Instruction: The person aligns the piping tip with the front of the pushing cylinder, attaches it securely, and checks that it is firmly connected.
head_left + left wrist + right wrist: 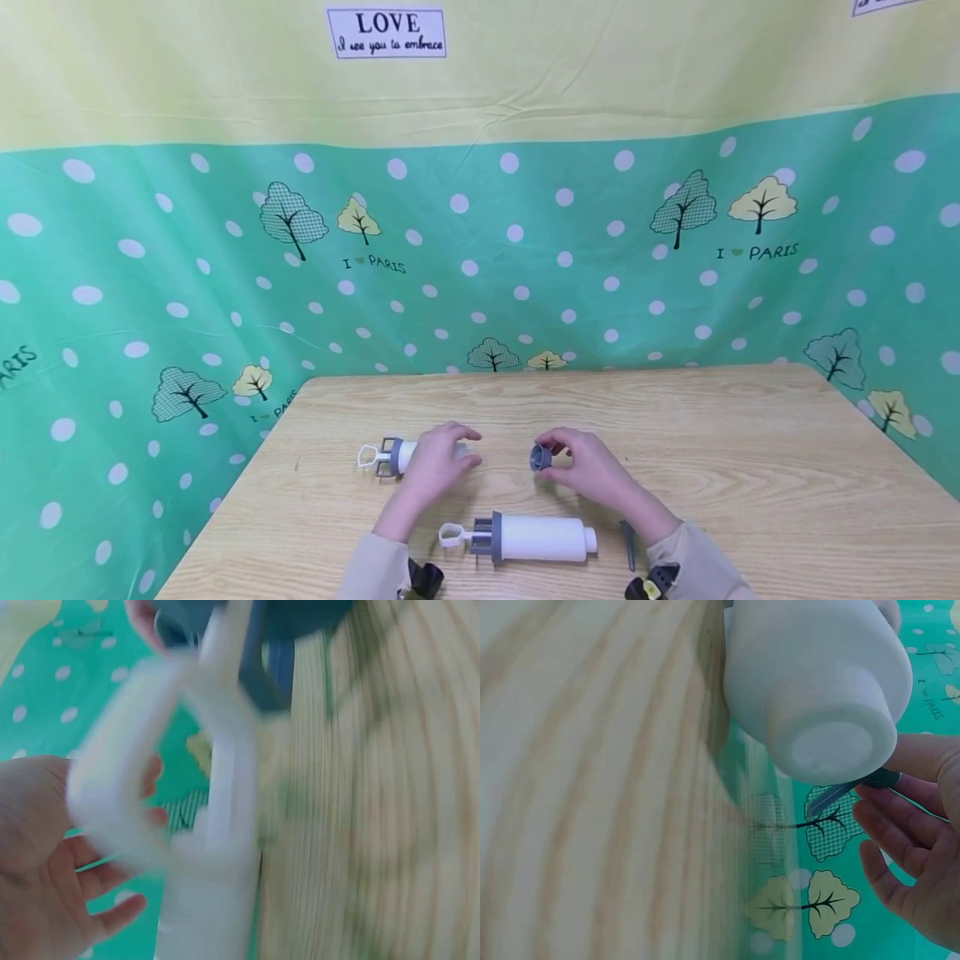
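A white cylinder with a grey collar and a white loop handle (367, 455) lies at the back left. My left hand (438, 458) is over its body, thumb and fingers apart; in the left wrist view this hand (67, 862) has its fingers spread. Between thumb and fingertips my right hand (588, 467) pinches a small grey round cap-like piece (540, 457). The right wrist view shows that grey piece (881, 778) partly behind a white cylinder. This second, similar cylinder (543, 537) lies nearer me between the forearms, loop handle to the left and short neck to the right.
A narrow grey stick-like part (628, 543) lies beside the right wrist, just right of the near cylinder's neck. Beyond the wooden table (787, 450) hangs a green and yellow printed cloth (540, 250). The near cylinder's loop handle (135, 765) fills much of the left wrist view, blurred.
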The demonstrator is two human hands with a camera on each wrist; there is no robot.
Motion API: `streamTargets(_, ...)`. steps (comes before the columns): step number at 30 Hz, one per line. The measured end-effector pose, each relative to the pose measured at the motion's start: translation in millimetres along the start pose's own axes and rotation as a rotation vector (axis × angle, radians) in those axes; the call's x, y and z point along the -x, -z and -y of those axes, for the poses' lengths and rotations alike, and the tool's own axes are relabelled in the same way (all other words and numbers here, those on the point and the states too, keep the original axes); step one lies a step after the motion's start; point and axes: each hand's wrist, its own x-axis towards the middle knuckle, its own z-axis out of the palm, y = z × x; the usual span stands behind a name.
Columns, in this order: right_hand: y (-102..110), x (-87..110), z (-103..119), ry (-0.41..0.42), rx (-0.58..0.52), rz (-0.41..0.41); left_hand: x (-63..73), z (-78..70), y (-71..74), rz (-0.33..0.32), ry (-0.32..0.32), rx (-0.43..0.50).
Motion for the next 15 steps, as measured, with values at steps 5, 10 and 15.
streamTargets(5,0.3,0.0,-0.1,-0.009,0.010,0.007,2.4,14.5,6.0,0.030,0.043,-0.057)
streamTargets(10,0.4,-0.7,1.1,-0.003,0.017,0.010,2.4,25.6,4.4,0.078,0.031,-0.104)
streamTargets(15,0.8,-1.1,2.3,-0.013,0.014,0.017,0.5,32.5,1.9,0.102,0.022,-0.117)
